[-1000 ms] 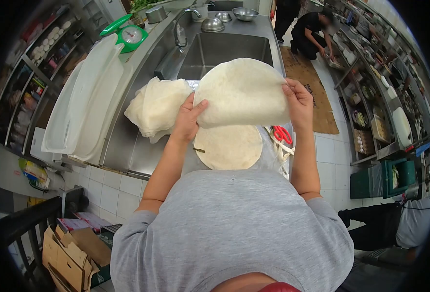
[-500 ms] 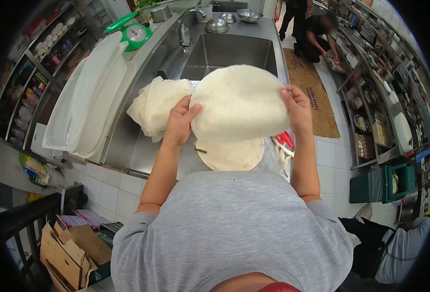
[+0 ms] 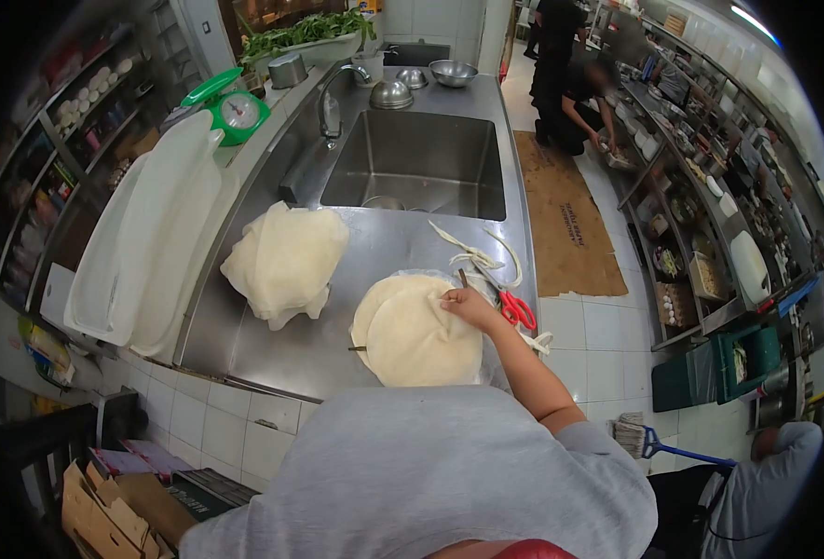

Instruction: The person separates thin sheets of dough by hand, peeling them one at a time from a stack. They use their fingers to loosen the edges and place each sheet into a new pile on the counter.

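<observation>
A round, pale flat sheet (image 3: 412, 340) lies on top of another like it on the steel counter, near the front edge. My right hand (image 3: 468, 306) pinches the upper right part of the top sheet, where it wrinkles. Beside that hand are red-handled scissors (image 3: 516, 309) and pale thin strips (image 3: 472, 253). A crumpled pile of pale sheets (image 3: 286, 261) sits to the left on the counter. My left hand is not in view. Small dark strips poke out at the left and upper right of the round sheets.
Beyond the counter (image 3: 272, 359) lie a sink (image 3: 421, 163) and metal bowls (image 3: 391, 94). White trays (image 3: 142, 252) and a green scale (image 3: 235, 112) stand left. One person (image 3: 584, 102) crouches at the right shelves; others are near. A broom (image 3: 630, 433) is at lower right.
The raised sheet has come down onto the round one. My left hand has let go and left the view. My right hand has moved down and left. The view has shifted, showing more sink.
</observation>
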A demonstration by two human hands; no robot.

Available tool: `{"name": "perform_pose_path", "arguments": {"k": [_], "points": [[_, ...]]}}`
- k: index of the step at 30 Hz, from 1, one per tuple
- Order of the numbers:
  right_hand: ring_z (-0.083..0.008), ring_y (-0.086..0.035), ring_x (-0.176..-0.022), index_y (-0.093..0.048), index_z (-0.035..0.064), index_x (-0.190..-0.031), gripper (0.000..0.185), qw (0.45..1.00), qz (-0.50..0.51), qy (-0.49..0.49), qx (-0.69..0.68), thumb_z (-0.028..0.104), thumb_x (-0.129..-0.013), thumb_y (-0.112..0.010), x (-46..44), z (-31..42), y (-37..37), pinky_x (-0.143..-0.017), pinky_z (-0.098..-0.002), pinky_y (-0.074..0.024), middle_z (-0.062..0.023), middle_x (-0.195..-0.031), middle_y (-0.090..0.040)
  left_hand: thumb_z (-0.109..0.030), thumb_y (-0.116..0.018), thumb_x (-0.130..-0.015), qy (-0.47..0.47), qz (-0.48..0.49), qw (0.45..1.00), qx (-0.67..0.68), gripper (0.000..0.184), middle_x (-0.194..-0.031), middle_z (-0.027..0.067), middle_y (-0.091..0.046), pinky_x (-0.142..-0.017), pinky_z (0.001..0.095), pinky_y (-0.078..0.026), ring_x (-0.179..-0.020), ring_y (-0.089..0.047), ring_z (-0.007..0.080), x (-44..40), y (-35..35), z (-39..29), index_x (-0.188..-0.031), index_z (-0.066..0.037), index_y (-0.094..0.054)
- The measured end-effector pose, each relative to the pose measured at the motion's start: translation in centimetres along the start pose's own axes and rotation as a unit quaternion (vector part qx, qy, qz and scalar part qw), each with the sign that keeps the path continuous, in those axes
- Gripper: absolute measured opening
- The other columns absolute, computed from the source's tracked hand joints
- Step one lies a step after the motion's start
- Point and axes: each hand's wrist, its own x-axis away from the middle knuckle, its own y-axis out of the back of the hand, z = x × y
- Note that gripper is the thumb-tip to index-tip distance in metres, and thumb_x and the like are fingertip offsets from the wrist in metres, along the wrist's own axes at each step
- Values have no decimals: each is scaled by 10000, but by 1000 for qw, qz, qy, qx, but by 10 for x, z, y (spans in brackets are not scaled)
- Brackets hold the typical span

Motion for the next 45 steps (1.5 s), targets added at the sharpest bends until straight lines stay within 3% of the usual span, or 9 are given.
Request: {"name": "perform_pose_path", "arguments": {"k": [3, 7, 13, 45], "points": [[-52, -519, -703, -657, 2, -944, 187, 1000, 9, 3, 24, 167, -863, -623, -2, -4, 0, -656, -222, -420, 17, -781, -628, -224, -673, -723, -32, -77, 994, 75, 186, -740, 116, -662, -634, 375, -500, -667, -623, 262, -2, 2, -21, -814, -62, -687], [-68, -530, -718, -658, 8, -936, 183, 999, 9, 13, 43, 168, -850, -634, -6, -18, -4, -675, -235, -426, 2, -785, -633, -233, -668, -728, -57, -111, 987, 106, 197, -754, 119, -662, -643, 376, -499, -680, -624, 266, -7, 10, -40, -824, -63, -686], [-104, -554, -757, -662, 10, -945, 214, 999, 21, 17, 24, 190, -830, -653, -9, -16, -1, -716, -257, -439, -36, -812, -651, -247, -661, -736, -64, -122, 985, 105, 212, -775, 122, -661, -656, 377, -498, -699, -624, 271, -10, 18, -55, -840, -63, -684], [-72, -540, -733, -669, 16, -955, 201, 998, 61, 6, -18, 178, -837, -654, -15, -22, 5, -695, -238, -443, 2, -799, -645, -322, -626, -777, -43, -132, 983, 120, 296, -886, 142, -661, -724, 385, -492, -803, -625, 300, -3, 24, -67, -922, -69, -674]]}}
